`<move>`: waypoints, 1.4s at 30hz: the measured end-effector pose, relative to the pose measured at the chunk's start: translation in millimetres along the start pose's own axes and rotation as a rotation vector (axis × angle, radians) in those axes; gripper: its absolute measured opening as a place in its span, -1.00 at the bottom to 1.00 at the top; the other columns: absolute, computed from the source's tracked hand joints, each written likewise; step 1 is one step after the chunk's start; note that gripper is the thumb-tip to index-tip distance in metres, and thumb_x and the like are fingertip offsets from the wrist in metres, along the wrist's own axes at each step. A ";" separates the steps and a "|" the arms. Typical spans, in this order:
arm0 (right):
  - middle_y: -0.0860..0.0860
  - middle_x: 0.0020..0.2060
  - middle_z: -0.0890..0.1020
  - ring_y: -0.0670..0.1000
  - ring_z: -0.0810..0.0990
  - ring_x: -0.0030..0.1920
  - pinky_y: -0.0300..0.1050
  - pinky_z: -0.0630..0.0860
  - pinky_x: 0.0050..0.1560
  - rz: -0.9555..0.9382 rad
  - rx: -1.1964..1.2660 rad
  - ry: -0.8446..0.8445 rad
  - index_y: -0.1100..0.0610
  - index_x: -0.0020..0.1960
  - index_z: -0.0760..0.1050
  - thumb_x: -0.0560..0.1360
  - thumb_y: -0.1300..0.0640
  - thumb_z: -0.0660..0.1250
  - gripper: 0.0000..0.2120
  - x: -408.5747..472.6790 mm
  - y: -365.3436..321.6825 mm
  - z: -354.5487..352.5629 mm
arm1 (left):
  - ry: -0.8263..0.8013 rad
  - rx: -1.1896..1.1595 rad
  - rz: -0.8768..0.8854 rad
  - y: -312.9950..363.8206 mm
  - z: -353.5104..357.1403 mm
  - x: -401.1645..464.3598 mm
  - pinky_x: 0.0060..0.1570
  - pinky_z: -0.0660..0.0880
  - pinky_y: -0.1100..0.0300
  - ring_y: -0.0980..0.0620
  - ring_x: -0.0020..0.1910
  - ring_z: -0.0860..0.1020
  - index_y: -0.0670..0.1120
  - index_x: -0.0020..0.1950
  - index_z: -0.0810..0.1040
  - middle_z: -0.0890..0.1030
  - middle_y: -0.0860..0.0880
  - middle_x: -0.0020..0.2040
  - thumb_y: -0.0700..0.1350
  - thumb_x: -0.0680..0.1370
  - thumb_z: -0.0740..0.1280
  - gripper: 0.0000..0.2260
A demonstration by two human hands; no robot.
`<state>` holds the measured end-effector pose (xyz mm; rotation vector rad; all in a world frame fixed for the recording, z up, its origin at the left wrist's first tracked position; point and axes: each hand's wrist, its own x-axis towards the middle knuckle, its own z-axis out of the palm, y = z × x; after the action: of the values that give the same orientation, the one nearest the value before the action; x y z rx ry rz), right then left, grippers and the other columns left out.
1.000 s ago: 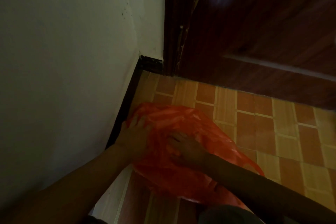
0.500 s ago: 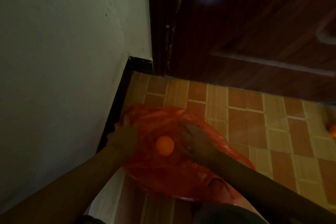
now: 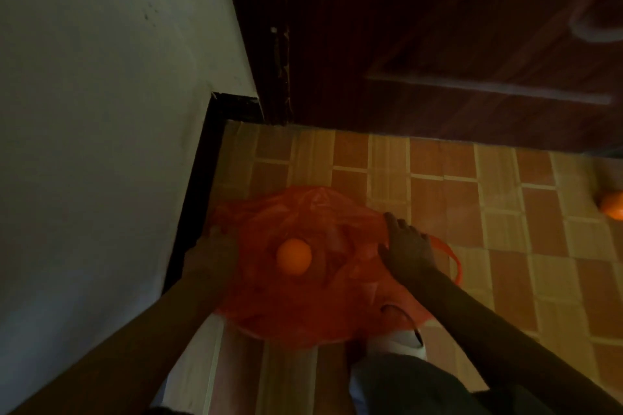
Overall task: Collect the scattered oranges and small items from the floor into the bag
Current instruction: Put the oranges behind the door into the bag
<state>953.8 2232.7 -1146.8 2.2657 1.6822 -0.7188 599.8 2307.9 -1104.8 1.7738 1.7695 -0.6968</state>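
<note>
An orange plastic bag (image 3: 303,307) lies spread on the tiled floor by the wall corner. One orange (image 3: 294,257) rests in its middle. My left hand (image 3: 210,254) grips the bag's left edge next to the wall. At the bag's right edge my right hand (image 3: 408,251) hovers with fingers apart and nothing in it, beside a loop handle. A second orange (image 3: 612,205) lies on the floor at the far right edge of the view.
A white wall (image 3: 101,111) with a dark skirting board runs along the left. A dark wooden door (image 3: 455,37) closes the far side. Orange-and-tan floor tiles (image 3: 472,212) stretch to the right. My foot in a white slipper (image 3: 397,344) stands just below the bag.
My right hand has come out of the bag's middle and moved to its right edge, leaving the orange lying in the bag. The view shifted and the second orange came into sight.
</note>
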 end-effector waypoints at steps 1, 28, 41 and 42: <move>0.12 0.24 0.61 0.15 0.64 0.14 -0.01 0.55 0.03 0.010 0.023 0.001 0.11 0.51 0.29 0.66 0.04 0.23 -0.55 -0.6 2.0 -0.3 | 0.065 -0.065 -0.014 1.3 -0.5 -8.1 0.36 0.44 -0.12 -0.25 0.40 0.46 -0.16 0.56 0.31 0.37 -0.23 0.50 -0.12 0.72 0.15 -0.61; 0.04 -0.35 0.63 0.10 0.58 -0.39 -0.09 0.41 -0.38 0.362 0.789 0.335 0.05 -0.01 0.63 0.62 0.12 0.30 -0.87 -364.7 43.2 -244.8 | 0.289 -0.402 0.373 140.3 -186.0 -387.1 -0.04 0.65 -0.02 -0.05 -0.11 0.65 -0.04 0.23 0.55 0.56 -0.10 0.17 -0.09 0.67 0.30 -0.85; -0.04 -0.34 0.60 0.05 0.56 -0.34 -0.10 0.36 -0.34 0.657 0.940 0.414 -0.03 -0.08 0.56 0.59 0.01 0.29 -0.89 -437.3 173.3 -284.3 | 0.171 -0.248 0.504 303.6 -196.7 -438.8 -0.20 0.53 0.30 0.09 -0.08 0.59 -0.01 0.27 0.55 0.57 -0.06 0.19 -0.14 0.66 0.29 -0.81; -0.04 -0.34 0.60 0.03 0.56 -0.34 -0.12 0.31 -0.35 0.685 0.933 0.412 -0.01 -0.07 0.58 0.61 0.03 0.31 -0.89 -440.7 184.2 -284.9 | 0.163 -0.241 0.512 316.0 -196.8 -439.2 -0.19 0.57 0.24 0.07 -0.08 0.59 -0.02 0.26 0.56 0.56 -0.07 0.20 -0.13 0.66 0.28 -0.81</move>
<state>1100.7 1939.1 -697.9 3.5201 0.5221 -1.0228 910.6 2126.5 -655.4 2.0326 1.3335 -0.1275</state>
